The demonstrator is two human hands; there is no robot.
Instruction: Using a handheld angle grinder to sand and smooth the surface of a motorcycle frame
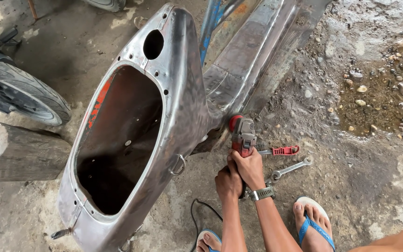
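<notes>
At 6 o'clock of frame, right hand [247,168] and left hand [228,181] both have fingers wrapped tight round red angle grinder [242,135], disc end against bare scooter body shell [164,116]. Risks: kickback at seam; power cable [201,210] snag; sparks w/ feet in sandals [314,224].

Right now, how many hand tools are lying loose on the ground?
2: a red-handled tool just right of the grinder, and a silver wrench below it, near the right hand. Others may be hidden behind the metal body.
</notes>
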